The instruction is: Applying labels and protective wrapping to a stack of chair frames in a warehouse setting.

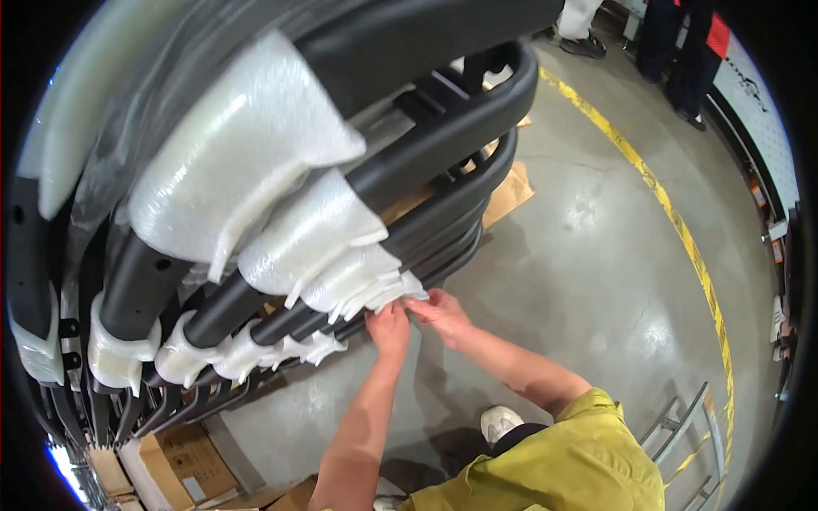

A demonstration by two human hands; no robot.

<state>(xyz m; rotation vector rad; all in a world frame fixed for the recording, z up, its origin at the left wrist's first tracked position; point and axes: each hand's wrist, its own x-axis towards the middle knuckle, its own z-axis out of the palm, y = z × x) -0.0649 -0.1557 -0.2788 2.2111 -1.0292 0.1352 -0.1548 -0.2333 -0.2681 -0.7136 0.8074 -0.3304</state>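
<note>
Black curved metal tubes (434, 145) are stacked in a row, each with a white foam wrap (247, 153) around it. At the low end of the row, both my hands are at the smallest visible foam wrap (413, 284). My right hand (443, 313) pinches its edge between thumb and fingers. Just to the left, my left hand (388, 328) has its fingers closed against the underside of the same wrap, with the fingertips partly hidden. A second run of foam wraps (239, 353) covers the tubes lower left.
Cardboard boxes (189, 464) lie on the floor lower left, with brown cardboard (509, 196) behind the tubes. A yellow floor line (656, 183) curves along the right. A metal frame (682, 426) stands at lower right. Two other people's legs (682, 60) show at top right.
</note>
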